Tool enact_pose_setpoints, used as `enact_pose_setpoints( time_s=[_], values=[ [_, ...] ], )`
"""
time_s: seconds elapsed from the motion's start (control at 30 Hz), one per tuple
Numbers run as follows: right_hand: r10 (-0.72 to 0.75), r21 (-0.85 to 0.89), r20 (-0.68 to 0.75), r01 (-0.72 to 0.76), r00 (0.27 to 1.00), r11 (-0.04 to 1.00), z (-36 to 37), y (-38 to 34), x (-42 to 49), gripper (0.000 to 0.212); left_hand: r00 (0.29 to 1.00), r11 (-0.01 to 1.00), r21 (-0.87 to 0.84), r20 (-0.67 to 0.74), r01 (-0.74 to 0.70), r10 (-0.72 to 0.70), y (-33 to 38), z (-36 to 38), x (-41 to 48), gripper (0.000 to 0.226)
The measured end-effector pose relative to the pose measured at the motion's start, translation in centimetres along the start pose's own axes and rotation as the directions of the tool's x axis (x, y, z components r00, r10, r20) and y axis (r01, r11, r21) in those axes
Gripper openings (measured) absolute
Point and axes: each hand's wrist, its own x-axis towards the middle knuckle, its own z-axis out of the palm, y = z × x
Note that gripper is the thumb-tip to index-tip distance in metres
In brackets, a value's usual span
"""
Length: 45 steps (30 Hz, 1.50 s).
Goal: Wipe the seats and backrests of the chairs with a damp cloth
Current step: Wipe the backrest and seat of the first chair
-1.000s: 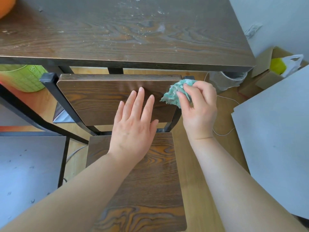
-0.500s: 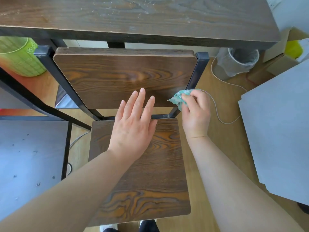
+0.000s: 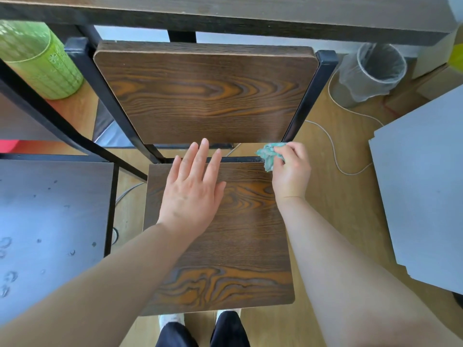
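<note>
Cloth (image 3: 268, 155): teal, bunched, pinched in my right hand (image 3: 290, 171).
Left hand (image 3: 191, 194): I see it flat, fingers straight.
Seat (image 3: 245, 246): beneath both hands.
Backrest (image 3: 205, 96): just beyond my left hand.

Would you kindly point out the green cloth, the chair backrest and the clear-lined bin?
green cloth (image 3: 267, 154), head view, on the bunched fabric left of the fingers.
chair backrest (image 3: 208, 96), head view, on the middle of the wood panel.
clear-lined bin (image 3: 375, 71), head view, on its lined wall.

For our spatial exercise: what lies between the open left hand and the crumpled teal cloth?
Head view: only bare wood-grain chair seat and its black metal rear bar separate the left hand from the crumpled teal cloth.
</note>
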Motion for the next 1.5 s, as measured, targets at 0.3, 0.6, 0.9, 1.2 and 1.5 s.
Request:
enact_pose_setpoints(
  time_s=[0.3,0.6,0.9,1.2,1.5],
  values=[
    [0.124,0.107,-0.094,-0.114,0.988,0.988,-2.2,-2.5,-1.6,0.015,1.0,1.0,0.003,-0.007,0.021,-0.021,-0.9,-1.6,-1.4,0.059],
    [0.472,0.349,-0.199,-0.388,0.859,0.853,0.9,-6.7,0.7,0.022,0.999,0.999,-0.009,0.007,0.039,-0.039,-2.8,-1.9,-2.1,0.059],
    [0.705,0.511,-0.161,-0.553,0.691,0.658,3.8,-9.4,0.0,0.021,0.998,0.998,-0.013,-0.003,0.056,-0.056,-6.6,-2.4,-2.0,0.058],
    [0.68,0.488,0.015,-0.598,0.733,0.635,8.3,-14.1,-3.4,0.018,0.995,0.995,0.017,0.024,0.098,-0.099,-10.4,-2.2,-3.3,0.059],
    [0.439,0.303,0.35,-0.544,0.827,0.782,10.8,-15.4,-5.9,0.021,0.992,0.992,-0.013,0.014,0.123,-0.123,-12.4,-2.3,-5.0,0.059]
  ],
)
